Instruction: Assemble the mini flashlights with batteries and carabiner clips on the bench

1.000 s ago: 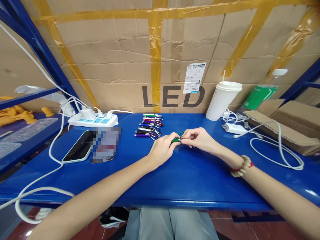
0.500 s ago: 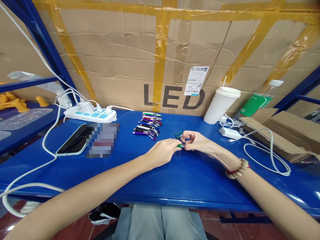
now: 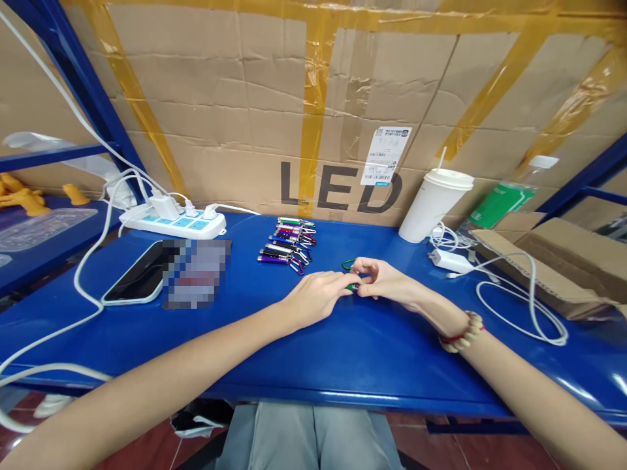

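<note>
My left hand [image 3: 316,297] is closed around a small green flashlight [image 3: 351,286], whose body is mostly hidden by the fingers. At the flashlight's metal end, the thumb and fingers of my right hand [image 3: 385,281] are curled in a pinch. A green carabiner [image 3: 348,264] shows just beyond the right fingertips. To the far left of my hands lies a row of several small flashlights with carabiners [image 3: 289,245], in purple, black, white, blue, red and green.
A phone [image 3: 137,277] and a blurred-out flat item [image 3: 198,274] lie left, before a power strip [image 3: 179,222]. At right stand a white cup [image 3: 434,205], a green-labelled bottle [image 3: 504,199], a charger with cable [image 3: 450,261] and an open cardboard box [image 3: 578,261]. A large carton [image 3: 245,98] walls the back.
Both hands have shifted slightly nearer to me with the green flashlight. The right fingers have changed their grip at its metal end. The camera view has shifted a little.
</note>
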Available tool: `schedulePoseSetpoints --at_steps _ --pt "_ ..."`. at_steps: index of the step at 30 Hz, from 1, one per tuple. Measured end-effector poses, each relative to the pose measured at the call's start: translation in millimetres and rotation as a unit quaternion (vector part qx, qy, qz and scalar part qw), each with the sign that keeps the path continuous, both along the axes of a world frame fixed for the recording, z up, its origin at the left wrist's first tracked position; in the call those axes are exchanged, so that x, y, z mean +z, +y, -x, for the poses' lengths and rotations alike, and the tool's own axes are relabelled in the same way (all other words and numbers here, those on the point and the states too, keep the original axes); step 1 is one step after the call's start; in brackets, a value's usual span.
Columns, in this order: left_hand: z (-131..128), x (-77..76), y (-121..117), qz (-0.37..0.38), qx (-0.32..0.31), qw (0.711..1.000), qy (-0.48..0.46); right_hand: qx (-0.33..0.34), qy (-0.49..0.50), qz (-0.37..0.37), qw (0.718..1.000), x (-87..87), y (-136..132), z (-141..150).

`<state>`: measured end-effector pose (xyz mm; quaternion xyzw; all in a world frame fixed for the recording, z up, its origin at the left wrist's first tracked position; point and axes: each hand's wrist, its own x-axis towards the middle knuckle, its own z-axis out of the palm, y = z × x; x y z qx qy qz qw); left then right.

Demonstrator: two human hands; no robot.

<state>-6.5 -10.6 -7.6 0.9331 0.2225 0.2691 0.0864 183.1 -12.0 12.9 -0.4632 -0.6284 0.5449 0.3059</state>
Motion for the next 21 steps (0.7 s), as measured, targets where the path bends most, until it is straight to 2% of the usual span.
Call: schedulePoseSetpoints --at_steps 5,9,11,13,18,21 --pt "-2 3.6 2 0.053 0.033 0.997 -0.038 -0.044 -0.014 -0.046 0.998 -1.4 4 2" --pt "-6 5.8 9 0.122 0.057 0.988 -0.078 -0.089 -0.018 -0.213 0.973 3.0 4 2" --pt "-8 5.6 12 0.14 0.062 0.984 -0.091 -0.08 -0.041 -0.3 0.95 6.5 2 1" --pt "-8 5.3 13 0.155 0.065 0.981 -0.097 -0.065 -0.069 -0.353 0.931 9.3 0 -1" --pt "-6 6.5 11 0.186 0.05 0.978 -0.081 -0.011 -0.1 -0.421 0.902 8.8 -1 -3" --pt "-2 7.5 8 0.179 0.034 0.983 -0.037 0.027 -0.109 -0.43 0.896 4.3 0 -6"
